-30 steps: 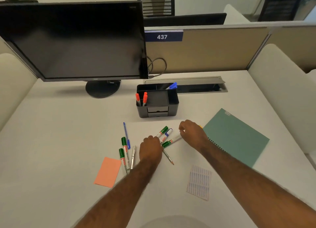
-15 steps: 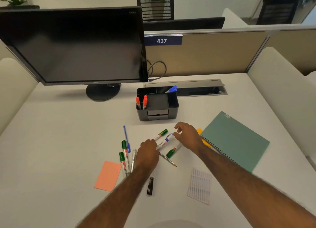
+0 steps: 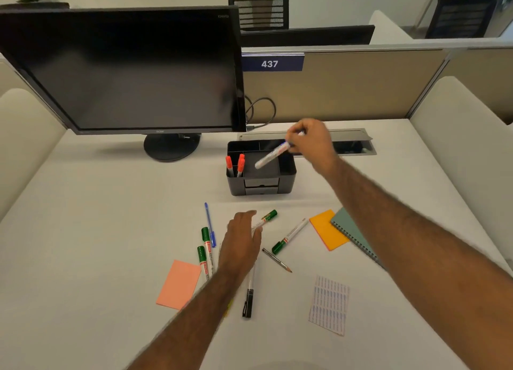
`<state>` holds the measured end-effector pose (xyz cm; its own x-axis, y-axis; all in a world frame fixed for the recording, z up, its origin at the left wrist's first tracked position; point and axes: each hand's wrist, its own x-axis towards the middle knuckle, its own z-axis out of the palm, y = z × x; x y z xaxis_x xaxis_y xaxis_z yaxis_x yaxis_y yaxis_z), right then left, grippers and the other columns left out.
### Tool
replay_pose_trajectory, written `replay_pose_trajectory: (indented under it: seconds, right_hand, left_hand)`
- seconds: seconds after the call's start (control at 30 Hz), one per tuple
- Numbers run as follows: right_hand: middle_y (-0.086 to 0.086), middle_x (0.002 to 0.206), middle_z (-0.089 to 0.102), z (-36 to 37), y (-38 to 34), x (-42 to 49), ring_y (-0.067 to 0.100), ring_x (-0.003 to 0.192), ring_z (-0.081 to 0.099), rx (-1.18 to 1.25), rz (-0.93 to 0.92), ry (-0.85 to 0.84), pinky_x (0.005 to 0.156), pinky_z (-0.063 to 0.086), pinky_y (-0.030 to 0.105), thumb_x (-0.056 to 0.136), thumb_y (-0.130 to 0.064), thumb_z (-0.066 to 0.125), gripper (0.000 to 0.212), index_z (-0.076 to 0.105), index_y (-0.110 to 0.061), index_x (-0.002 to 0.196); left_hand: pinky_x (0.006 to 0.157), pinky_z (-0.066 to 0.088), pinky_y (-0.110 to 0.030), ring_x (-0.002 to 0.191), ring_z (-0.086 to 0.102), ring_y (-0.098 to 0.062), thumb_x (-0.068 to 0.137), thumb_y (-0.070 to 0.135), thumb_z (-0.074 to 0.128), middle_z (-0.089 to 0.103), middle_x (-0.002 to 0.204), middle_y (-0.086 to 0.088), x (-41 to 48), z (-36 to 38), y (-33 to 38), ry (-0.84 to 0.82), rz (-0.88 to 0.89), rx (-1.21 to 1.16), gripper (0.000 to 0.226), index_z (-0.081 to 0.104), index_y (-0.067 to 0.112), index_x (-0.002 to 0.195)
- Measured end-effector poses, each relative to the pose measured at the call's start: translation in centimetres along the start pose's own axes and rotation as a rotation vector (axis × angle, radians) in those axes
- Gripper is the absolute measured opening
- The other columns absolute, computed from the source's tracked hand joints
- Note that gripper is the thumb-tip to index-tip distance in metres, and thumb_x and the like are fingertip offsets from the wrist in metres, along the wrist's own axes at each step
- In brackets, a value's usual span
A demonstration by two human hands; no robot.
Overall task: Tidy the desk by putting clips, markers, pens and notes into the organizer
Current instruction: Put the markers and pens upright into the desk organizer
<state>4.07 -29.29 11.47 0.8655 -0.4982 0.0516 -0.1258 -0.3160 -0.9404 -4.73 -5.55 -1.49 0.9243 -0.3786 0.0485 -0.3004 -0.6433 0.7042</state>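
Fingers [image 3: 295,136] pinch marker [image 3: 272,155], tilted above organizer [image 3: 288,172].

A blue sign [image 3: 272,63] on the partition behind the surface's far edge reads "437" in white. Print on the monitor [image 3: 122,69] and the markers [image 3: 207,254] is too small to read.

organizer [image 3: 261,185] black | standing markers [image 3: 235,166] orange-capped | notes: salmon [image 3: 179,284], orange [image 3: 327,229] | notebook [image 3: 351,232] teal
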Motion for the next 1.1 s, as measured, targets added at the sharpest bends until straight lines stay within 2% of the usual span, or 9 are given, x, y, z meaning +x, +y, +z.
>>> replay_pose_trajectory:
  seconds: [0.13,0.27,0.43,0.6,0.77,0.83,0.97,1.03,1.1]
  right_hand:
    - [0.003,0.089,0.067,-0.2,-0.6,4.3,0.013,0.077,0.069,-0.135,-0.002,0.145,0.071,0.059,0.026,0.089,-0.008,0.068,0.009,0.062,-0.015,0.087]
    - [0.004,0.091,0.067,0.9,0.8,6.6,0.019,0.086,0.068,-0.331,0.036,0.126,0.081,0.058,0.037,0.088,-0.006,0.067,0.007,0.064,-0.012,0.089]
    - [0.006,0.101,0.066,2.5,2.0,6.9,0.019,0.091,0.065,-0.431,0.071,0.028,0.080,0.059,0.034,0.086,-0.004,0.070,0.012,0.066,-0.013,0.094]
    - [0.005,0.104,0.061,2.3,2.9,6.1,0.017,0.087,0.062,-0.280,0.127,0.101,0.064,0.052,0.022,0.084,-0.005,0.072,0.032,0.065,-0.012,0.115]
    - [0.007,0.102,0.067,1.5,4.6,2.1,0.014,0.083,0.060,-0.399,-0.059,0.131,0.071,0.050,0.022,0.094,-0.007,0.056,0.019,0.065,-0.011,0.110]
    - [0.004,0.101,0.067,1.7,6.0,-1.0,0.015,0.084,0.061,-0.523,-0.157,-0.017,0.074,0.050,0.024,0.095,-0.010,0.055,0.017,0.066,-0.015,0.107]
    - [-0.001,0.113,0.065,1.8,9.2,-7.9,0.015,0.099,0.057,-0.858,-0.278,-0.536,0.083,0.048,0.032,0.094,-0.012,0.052,0.027,0.065,-0.024,0.114]
    - [-0.002,0.114,0.062,1.8,10.5,-11.0,0.015,0.101,0.052,-0.983,-0.388,-0.712,0.080,0.048,0.032,0.089,-0.009,0.057,0.035,0.062,-0.025,0.119]
    - [0.000,0.109,0.061,2.1,11.3,-13.1,0.018,0.097,0.049,-1.116,-0.546,-0.790,0.073,0.046,0.034,0.087,-0.006,0.056,0.038,0.060,-0.022,0.121]
  left_hand:
    - [0.100,0.044,-0.031,0.118,0.049,-0.016,0.100,0.027,0.050,0.052,0.132,0.000,-2.0,0.9,-2.1,-0.112,0.021,0.138,0.038,0.048,0.019,0.137]
    - [0.104,0.041,-0.029,0.122,0.048,-0.014,0.101,0.031,0.046,0.053,0.134,0.002,-2.6,1.5,-2.9,-0.162,0.045,0.209,0.037,0.050,0.021,0.137]
    - [0.101,0.043,-0.031,0.120,0.048,-0.014,0.101,0.032,0.045,0.054,0.132,0.003,-2.4,1.6,-3.5,-0.177,0.073,0.242,0.035,0.053,0.020,0.133]
    - [0.094,0.047,-0.033,0.112,0.050,-0.015,0.099,0.031,0.048,0.055,0.124,0.003,-2.5,1.9,-3.6,-0.167,0.083,0.265,0.030,0.058,0.020,0.125]
    - [0.091,0.048,-0.032,0.108,0.051,-0.014,0.098,0.031,0.049,0.056,0.119,0.004,-2.9,2.2,-3.6,-0.146,0.087,0.268,0.028,0.060,0.020,0.122]
    - [0.090,0.048,-0.032,0.107,0.050,-0.013,0.098,0.031,0.049,0.055,0.119,0.005,-3.1,2.2,-3.7,-0.143,0.094,0.269,0.028,0.060,0.020,0.121]
    - [0.091,0.047,-0.032,0.107,0.050,-0.013,0.098,0.030,0.050,0.055,0.120,0.004,-3.4,2.2,-3.7,-0.149,0.107,0.261,0.027,0.060,0.019,0.121]
    - [0.092,0.047,-0.032,0.109,0.050,-0.013,0.098,0.030,0.050,0.055,0.121,0.004,-3.4,2.2,-3.7,-0.151,0.102,0.268,0.027,0.060,0.020,0.121]
    - [0.093,0.047,-0.031,0.109,0.049,-0.011,0.099,0.031,0.049,0.055,0.122,0.005,-3.5,2.2,-3.6,-0.150,0.097,0.271,0.028,0.059,0.020,0.122]
